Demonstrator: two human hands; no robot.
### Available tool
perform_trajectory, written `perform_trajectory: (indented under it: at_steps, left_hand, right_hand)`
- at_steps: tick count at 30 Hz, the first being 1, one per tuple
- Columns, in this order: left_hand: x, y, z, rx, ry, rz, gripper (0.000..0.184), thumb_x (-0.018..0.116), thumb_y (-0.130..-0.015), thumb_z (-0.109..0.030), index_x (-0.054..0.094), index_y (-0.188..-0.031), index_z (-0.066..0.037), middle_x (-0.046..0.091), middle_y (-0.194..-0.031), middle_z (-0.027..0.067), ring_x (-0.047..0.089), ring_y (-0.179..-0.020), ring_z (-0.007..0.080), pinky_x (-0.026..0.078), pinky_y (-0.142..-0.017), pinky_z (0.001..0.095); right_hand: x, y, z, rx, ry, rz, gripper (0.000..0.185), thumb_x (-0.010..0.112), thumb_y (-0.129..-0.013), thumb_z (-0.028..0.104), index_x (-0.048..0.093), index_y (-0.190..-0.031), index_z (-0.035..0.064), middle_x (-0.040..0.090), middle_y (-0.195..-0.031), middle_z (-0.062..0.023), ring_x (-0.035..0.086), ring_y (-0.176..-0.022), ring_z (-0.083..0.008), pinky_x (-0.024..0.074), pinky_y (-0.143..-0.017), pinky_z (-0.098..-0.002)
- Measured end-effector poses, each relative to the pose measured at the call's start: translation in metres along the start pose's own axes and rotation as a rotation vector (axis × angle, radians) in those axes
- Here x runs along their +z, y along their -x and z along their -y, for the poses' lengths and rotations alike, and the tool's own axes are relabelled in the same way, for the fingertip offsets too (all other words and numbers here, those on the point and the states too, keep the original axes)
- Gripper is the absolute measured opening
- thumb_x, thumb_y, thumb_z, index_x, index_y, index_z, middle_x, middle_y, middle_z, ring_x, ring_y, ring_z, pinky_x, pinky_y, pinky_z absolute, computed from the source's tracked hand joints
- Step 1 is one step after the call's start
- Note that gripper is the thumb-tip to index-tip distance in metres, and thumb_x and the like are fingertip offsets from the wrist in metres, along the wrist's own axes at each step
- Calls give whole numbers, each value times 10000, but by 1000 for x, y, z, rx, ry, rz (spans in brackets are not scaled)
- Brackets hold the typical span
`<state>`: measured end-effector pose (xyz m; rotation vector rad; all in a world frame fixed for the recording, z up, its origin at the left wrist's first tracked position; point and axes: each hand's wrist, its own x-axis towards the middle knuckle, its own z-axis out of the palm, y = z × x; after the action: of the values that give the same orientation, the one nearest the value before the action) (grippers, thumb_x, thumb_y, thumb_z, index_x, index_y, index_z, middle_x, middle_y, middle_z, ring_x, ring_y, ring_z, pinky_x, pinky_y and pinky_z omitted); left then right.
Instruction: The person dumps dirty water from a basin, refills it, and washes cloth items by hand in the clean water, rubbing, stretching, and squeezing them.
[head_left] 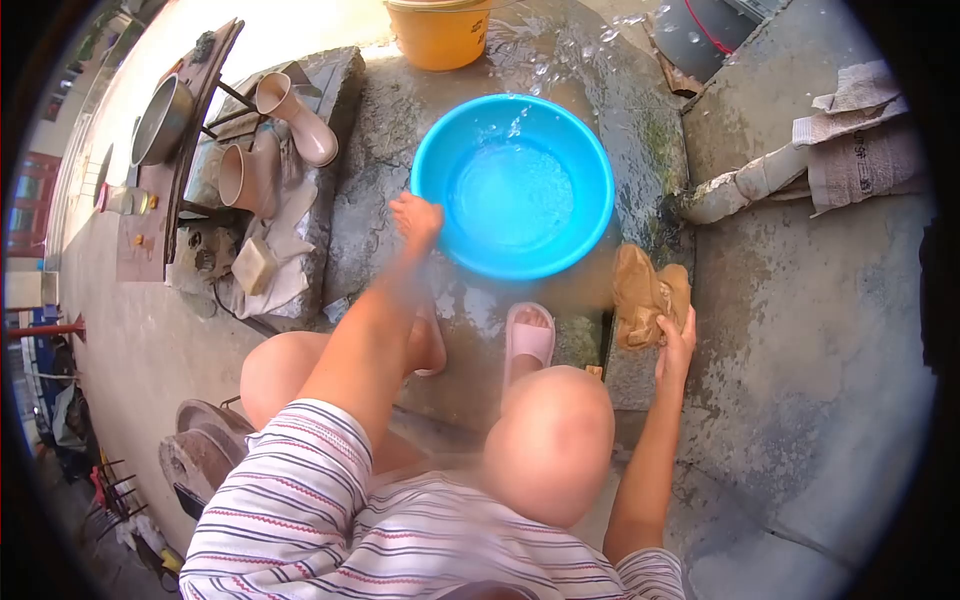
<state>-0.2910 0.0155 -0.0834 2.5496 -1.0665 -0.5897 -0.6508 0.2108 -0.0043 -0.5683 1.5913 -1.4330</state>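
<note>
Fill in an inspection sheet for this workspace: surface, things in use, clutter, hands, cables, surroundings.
Surface: wet concrete slab, green growth along its right side.
Things in use: blue basin holding water; brown crumpled item.
Clutter: two pink boots, pale block on a cloth, at left.
Hands: left hand at the basin's left rim; right hand holding the brown item.
Cables: thin dark line on the right-hand floor; cable or crack, unclear.
Surroundings: orange bucket beyond the basin.

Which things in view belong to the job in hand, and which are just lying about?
Seemingly in use:
blue basin, left hand at its rim
brown crumpled bundle, held in the right hand

Apparently lying about:
pink boots
pale block
metal bowl
orange bucket
</note>
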Motion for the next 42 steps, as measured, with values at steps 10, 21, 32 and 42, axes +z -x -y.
perform_trajectory:
  at_steps: [10,21,32,42]
  left_hand:
    - [-127,-70,-115,539,123,699,411,585,-770,-335,559,-1058,-43,556,-1073,129,538,-979,275,458,-786,411]
    - [-65,3,-59,419,732,1223,430,487,-795,-119,427,-1208,-18,574,-972,102,570,-764,138,450,-625,243]
    - [-2,-18,-3,377,723,779,426,642,-753,-254,522,-1044,33,570,-947,99,549,-779,163,445,-688,265]
    - [8,21,-10,-502,1052,1545,473,516,-837,-373,462,-1127,-3,511,-1095,171,529,-972,243,449,-806,374]
  right_hand:
    - [149,-43,59,94,-307,518,339,503,-857,178,415,-1151,35,553,-1006,-82,593,-813,-169,545,-587,-296]
    - [221,-68,44,319,286,769,421,428,-884,356,481,-1140,26,566,-1030,-105,582,-871,-197,523,-652,-355]
    - [220,-109,-38,573,-126,698,332,586,-800,199,521,-1063,7,589,-887,-75,587,-783,-171,485,-682,-290]
    - [238,-88,-53,632,-467,605,339,464,-877,319,500,-1079,49,572,-977,-69,569,-871,-177,477,-739,-297]
